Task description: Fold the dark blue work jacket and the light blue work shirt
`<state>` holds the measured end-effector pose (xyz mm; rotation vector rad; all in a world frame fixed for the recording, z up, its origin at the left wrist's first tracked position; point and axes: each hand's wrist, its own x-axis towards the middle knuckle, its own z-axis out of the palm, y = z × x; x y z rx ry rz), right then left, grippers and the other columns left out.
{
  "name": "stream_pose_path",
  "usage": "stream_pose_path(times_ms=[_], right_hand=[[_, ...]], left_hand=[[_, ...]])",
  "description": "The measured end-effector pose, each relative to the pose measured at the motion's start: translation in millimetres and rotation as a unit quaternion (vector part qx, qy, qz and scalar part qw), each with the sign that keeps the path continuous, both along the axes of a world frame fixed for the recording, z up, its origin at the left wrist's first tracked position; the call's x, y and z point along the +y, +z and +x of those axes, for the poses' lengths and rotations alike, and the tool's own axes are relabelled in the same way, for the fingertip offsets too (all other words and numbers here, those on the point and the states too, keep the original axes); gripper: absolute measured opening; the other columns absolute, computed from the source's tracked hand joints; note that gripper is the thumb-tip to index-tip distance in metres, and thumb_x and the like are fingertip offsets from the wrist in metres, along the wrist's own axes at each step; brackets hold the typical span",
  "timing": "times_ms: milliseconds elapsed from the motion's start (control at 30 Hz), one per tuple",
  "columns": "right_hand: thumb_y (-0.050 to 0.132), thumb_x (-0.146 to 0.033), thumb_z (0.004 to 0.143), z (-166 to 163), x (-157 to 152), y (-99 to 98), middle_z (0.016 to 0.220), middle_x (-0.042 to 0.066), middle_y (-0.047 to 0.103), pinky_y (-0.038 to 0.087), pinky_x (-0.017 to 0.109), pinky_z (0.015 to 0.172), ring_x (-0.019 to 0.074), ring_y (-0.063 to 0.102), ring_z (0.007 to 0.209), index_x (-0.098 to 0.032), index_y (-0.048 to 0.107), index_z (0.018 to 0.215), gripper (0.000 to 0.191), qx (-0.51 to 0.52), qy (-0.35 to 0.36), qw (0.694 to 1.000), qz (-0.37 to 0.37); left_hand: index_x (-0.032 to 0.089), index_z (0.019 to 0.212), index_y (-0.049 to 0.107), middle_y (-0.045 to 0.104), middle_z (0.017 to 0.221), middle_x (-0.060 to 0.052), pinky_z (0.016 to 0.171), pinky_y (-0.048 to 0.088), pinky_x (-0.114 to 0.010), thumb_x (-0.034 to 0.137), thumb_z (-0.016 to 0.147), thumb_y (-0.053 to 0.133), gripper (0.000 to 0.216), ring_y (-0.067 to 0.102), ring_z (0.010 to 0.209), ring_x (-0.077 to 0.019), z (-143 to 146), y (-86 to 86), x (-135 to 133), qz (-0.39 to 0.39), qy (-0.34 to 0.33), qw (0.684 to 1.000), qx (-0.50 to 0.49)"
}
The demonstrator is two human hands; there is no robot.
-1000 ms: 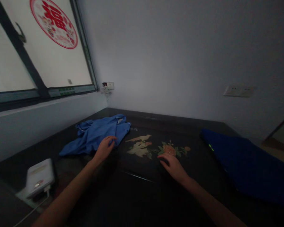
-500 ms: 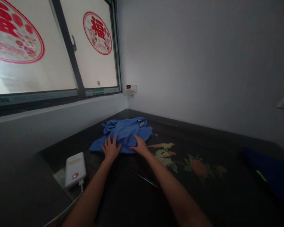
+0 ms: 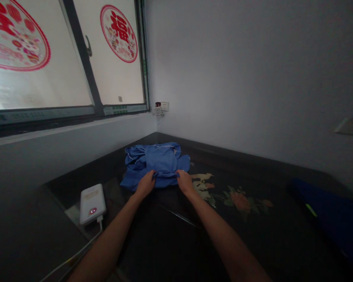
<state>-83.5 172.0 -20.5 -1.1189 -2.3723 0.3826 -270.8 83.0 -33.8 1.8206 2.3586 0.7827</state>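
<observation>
A crumpled light blue garment point(image 3: 157, 162) lies on the dark table point(image 3: 176, 243) near the far left corner. My left hand point(image 3: 146, 184) is closed on the garment's near edge, pinching the cloth. My right hand point(image 3: 184, 181) grips the same edge a little to the right, fingers curled on the fabric. Part of the garment is lifted and folded back between the two hands.
A white power bank point(image 3: 91, 199) with a cable lies at the left of the table. A painted flower and bird motif point(image 3: 223, 192) decorates the tabletop. A dark blue object point(image 3: 332, 223) rests at the right. Window point(image 3: 61, 58) and wall sockets point(image 3: 161, 107) stand behind.
Both hands went from lying flat on the garment to pinching its near edge. The cloth has been bunched and lifted a little. A second ago my right hand rested on the flower motif.
</observation>
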Motion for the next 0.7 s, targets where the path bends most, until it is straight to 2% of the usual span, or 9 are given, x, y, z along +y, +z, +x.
stream_pose_path(times_ms=[200,367,433,533,600,700], right_hand=[[0.046,-0.008,0.08,99.8,-11.7,10.1,0.095,0.006,0.07,0.042,0.028,0.083,0.0201,0.062,0.092,-0.019,0.066,0.091,0.025,0.058,-0.032,0.998,-0.021],[0.049,-0.015,0.072,193.2,-41.5,15.8,0.09,0.004,0.07,0.045,0.032,0.082,0.0213,0.063,0.089,-0.021,0.066,0.085,0.023,0.124,-0.064,0.989,-0.052],[0.049,-0.019,0.068,228.4,-56.8,18.2,0.088,0.004,0.07,0.045,0.034,0.082,0.0227,0.063,0.088,-0.021,0.067,0.084,0.024,0.131,-0.09,0.985,-0.066],[0.047,-0.025,0.066,279.1,-79.6,22.6,0.084,0.004,0.07,0.047,0.033,0.075,0.0225,0.064,0.079,-0.02,0.067,0.084,0.027,0.13,-0.134,0.979,-0.089],[0.048,-0.028,0.065,311.9,-93.2,26.6,0.081,0.003,0.07,0.048,0.032,0.073,0.0222,0.064,0.076,-0.02,0.066,0.082,0.026,0.123,-0.165,0.974,-0.091],[0.049,-0.032,0.064,358.1,-110.7,33.1,0.079,0.003,0.07,0.048,0.032,0.072,0.0228,0.065,0.075,-0.021,0.066,0.078,0.024,0.122,-0.217,0.965,-0.081]], left_hand=[[0.02,0.105,0.055,0.066,0.105,-0.006,0.088,0.045,-0.029,0.018,0.085,0.046,0.022,0.062,0.099,-0.0199,73.6,14.3,-11.6,-0.013,-0.175,0.981,-0.079],[0.02,0.104,0.057,0.066,0.103,-0.005,0.086,0.044,-0.025,0.018,0.084,0.05,0.021,0.061,0.095,-0.0175,150.2,26.6,-31.8,-0.043,-0.296,0.947,-0.121],[0.02,0.105,0.057,0.065,0.104,-0.004,0.085,0.044,-0.024,0.019,0.084,0.052,0.022,0.06,0.094,-0.0166,181.0,31.5,-44.7,-0.059,-0.345,0.926,-0.14],[0.02,0.111,0.056,0.066,0.097,-0.003,0.074,0.046,-0.023,0.02,0.083,0.055,0.028,0.06,0.081,-0.0147,226.8,39.6,-63.4,-0.107,-0.415,0.889,-0.161],[0.019,0.114,0.055,0.066,0.092,-0.002,0.068,0.045,-0.022,0.021,0.081,0.058,0.033,0.06,0.076,-0.0139,258.4,43.8,-72.0,-0.145,-0.469,0.852,-0.18],[0.018,0.118,0.054,0.067,0.094,-0.005,0.066,0.046,-0.021,0.023,0.079,0.063,0.041,0.062,0.079,-0.0151,310.1,44.7,-79.1,-0.181,-0.533,0.8,-0.208]])
